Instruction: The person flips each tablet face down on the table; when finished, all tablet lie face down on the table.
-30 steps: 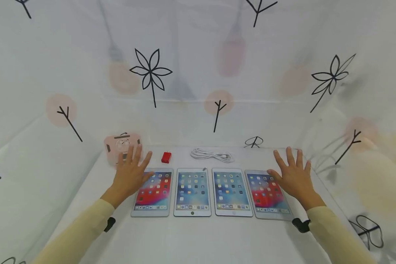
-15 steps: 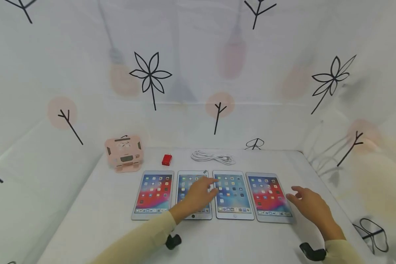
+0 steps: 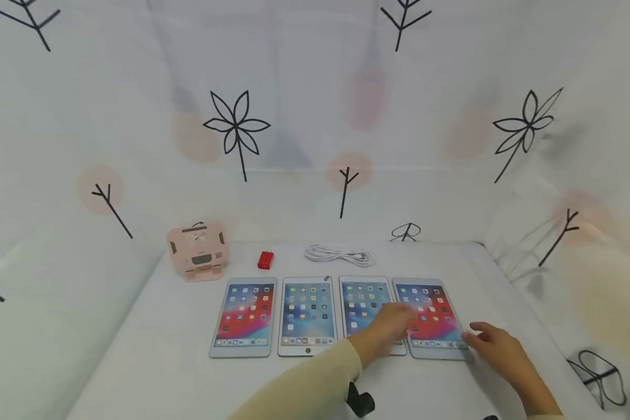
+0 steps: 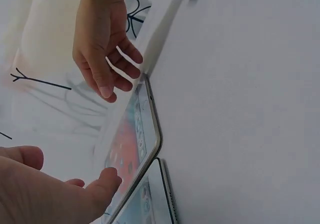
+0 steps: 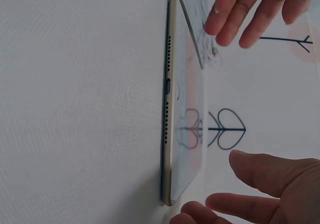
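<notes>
Tablet on the right, a rightmost tablet in a row of four, is lying flat and screen-up on a white counter, at the row's right end. Its long axis is running from the person toward the back, the far end appearing to lean left. A row of dock icons is sitting at its near end, and a charging port between two lines of speaker holes is facing the person along that short edge. Its screen is showing a red and blue wallpaper.

Two bare hands are staying clear of each other, neither one gripping anything. The left hand is hanging over the third tablet and the rightmost tablet's left edge, its fingers spreading apart in the right wrist view. The right hand is hovering beside the near right corner, fingers bending loosely; whether a fingertip is touching the edge, the views are not making clear.

The third tablet is lying just beside, its long axis pointing away too. Farther left, the second tablet and the leftmost tablet are lying the same way, screens up. Behind the row, a pink folding stand, a red charger plug and a coiled white cable are resting along the back.
</notes>
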Action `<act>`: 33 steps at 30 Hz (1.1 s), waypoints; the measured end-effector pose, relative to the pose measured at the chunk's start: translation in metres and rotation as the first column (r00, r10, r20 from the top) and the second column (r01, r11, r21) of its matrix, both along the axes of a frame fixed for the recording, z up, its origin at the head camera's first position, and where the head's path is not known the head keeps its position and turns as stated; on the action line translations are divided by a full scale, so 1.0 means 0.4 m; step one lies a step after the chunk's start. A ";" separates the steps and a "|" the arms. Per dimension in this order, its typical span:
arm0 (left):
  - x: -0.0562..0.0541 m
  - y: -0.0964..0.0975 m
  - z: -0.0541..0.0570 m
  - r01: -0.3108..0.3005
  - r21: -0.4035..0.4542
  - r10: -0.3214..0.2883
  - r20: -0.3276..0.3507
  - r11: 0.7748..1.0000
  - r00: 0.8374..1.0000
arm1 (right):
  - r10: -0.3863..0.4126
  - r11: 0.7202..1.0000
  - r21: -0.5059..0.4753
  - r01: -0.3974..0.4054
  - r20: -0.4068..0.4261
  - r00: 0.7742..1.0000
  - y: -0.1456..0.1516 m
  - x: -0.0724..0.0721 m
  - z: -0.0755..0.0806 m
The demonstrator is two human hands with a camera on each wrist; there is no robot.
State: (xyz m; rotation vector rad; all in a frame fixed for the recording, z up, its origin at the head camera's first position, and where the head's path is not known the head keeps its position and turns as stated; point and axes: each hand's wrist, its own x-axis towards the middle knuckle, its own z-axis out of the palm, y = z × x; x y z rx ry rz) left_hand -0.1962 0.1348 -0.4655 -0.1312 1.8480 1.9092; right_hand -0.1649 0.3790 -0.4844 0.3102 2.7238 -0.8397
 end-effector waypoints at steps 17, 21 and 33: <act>-0.025 0.040 -0.010 0.022 -0.032 -0.022 0.004 0.999 1.000 | -0.147 0.985 -0.087 0.147 0.009 0.989 -0.016 0.021 -0.013; -0.022 0.048 -0.004 0.020 0.013 -0.020 0.021 1.000 1.000 | -0.198 0.963 -0.181 0.197 0.013 0.980 -0.008 0.024 -0.011; -0.033 0.054 -0.012 -0.020 0.098 0.015 0.043 0.995 0.999 | -0.224 0.861 -0.425 0.280 0.177 0.958 0.027 0.029 0.000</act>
